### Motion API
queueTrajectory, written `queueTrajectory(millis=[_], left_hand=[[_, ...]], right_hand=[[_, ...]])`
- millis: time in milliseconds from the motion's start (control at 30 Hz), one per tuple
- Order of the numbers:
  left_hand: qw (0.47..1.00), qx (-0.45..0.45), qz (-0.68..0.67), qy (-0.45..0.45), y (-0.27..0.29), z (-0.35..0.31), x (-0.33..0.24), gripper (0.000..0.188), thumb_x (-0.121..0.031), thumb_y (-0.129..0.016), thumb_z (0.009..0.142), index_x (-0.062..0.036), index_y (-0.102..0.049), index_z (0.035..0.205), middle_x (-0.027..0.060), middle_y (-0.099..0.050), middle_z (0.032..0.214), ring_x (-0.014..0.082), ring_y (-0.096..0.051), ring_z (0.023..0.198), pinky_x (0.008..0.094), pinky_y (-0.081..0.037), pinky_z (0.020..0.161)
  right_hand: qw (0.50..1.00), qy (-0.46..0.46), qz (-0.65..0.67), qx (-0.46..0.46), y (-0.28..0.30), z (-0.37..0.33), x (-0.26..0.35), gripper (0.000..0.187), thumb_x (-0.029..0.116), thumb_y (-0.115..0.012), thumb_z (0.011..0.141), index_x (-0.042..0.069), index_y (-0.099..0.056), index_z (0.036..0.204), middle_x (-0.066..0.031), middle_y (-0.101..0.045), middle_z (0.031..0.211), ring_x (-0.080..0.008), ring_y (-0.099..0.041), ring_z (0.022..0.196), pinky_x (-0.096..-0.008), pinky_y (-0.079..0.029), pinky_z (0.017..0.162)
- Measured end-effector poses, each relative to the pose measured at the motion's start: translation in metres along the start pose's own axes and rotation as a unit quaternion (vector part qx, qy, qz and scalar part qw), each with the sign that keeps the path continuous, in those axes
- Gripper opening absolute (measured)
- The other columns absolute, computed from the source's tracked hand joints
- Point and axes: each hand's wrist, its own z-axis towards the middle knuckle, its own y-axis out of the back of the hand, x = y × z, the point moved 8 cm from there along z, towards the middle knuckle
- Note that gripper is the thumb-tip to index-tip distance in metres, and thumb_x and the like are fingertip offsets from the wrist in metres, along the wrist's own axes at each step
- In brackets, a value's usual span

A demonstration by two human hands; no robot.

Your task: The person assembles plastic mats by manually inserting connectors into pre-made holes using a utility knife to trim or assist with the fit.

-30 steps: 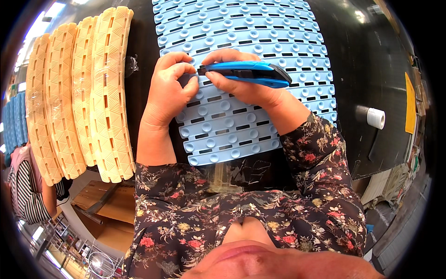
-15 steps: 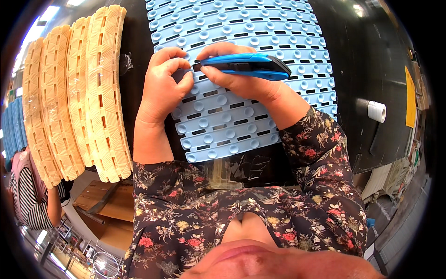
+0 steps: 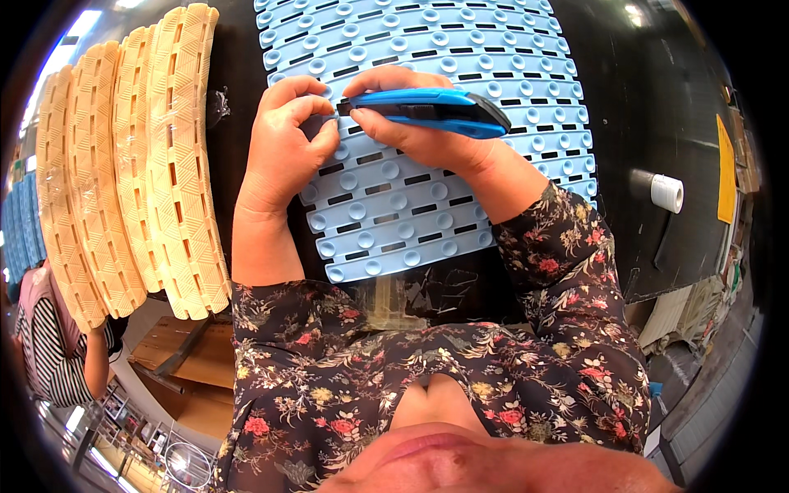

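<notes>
A light blue slotted mat (image 3: pixel 374 195) lies on the black tabletop in front of me, its round suction cups facing up. My right hand (image 3: pixel 431 148) is wrapped round a blue and black utility knife (image 3: pixel 440 111), held low over the mat with its nose pointing left. At the mat's left edge my left hand (image 3: pixel 283 148) is closed, its thumb and curled fingers together close to the knife's nose. Whatever sits between those fingertips is too small to make out. The blade itself does not show clearly.
Several tan textured mats (image 3: pixel 181 164) lie to the left, overhanging the table's near edge. A white tape roll (image 3: pixel 666 194) and a yellow strip (image 3: pixel 725 168) are on the right. An open cardboard box (image 3: pixel 185 357) stands below left, near another person (image 3: pixel 62 345).
Both hands and the knife have shifted very slightly up and left in the picture, and the tan mats too. The grips look the same.
</notes>
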Motion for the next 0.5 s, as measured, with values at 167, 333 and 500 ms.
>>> queueTrajectory(millis=[167,333,500], left_hand=[[1.000,-0.004,-0.001,-0.007,0.0005,-0.0004,-0.0006,0.013,-0.005,-0.075,0.074,-0.0018,-0.072,0.087,0.0083,-0.068,0.114,0.0284,-0.061,0.111,0.0380,-0.050,0.097],[1.000,-0.008,0.005,-0.014,0.0003,-0.0009,0.0000,0.014,-0.005,-0.075,0.074,-0.0018,-0.073,0.087,0.0082,-0.068,0.113,0.0284,-0.061,0.111,0.0381,-0.050,0.096],[1.000,-0.009,0.001,-0.012,0.0018,-0.0010,-0.0010,0.014,-0.005,-0.076,0.074,-0.0014,-0.073,0.088,0.0083,-0.068,0.113,0.0285,-0.061,0.111,0.0379,-0.050,0.096]], right_hand=[[1.000,-0.020,0.016,0.003,-0.0003,-0.0001,-0.0019,0.025,0.026,-0.074,0.089,0.013,-0.071,0.110,-0.0079,-0.074,0.091,-0.0228,-0.073,0.081,-0.0335,-0.058,0.074],[1.000,0.010,-0.012,-0.003,0.0000,0.0003,0.0005,0.025,0.026,-0.074,0.089,0.013,-0.071,0.109,-0.0089,-0.074,0.091,-0.0239,-0.073,0.081,-0.0340,-0.058,0.074],[1.000,-0.009,0.007,0.008,-0.0012,0.0007,-0.0011,0.025,0.025,-0.074,0.088,0.013,-0.071,0.110,-0.0102,-0.074,0.092,-0.0262,-0.073,0.082,-0.0351,-0.058,0.074]])
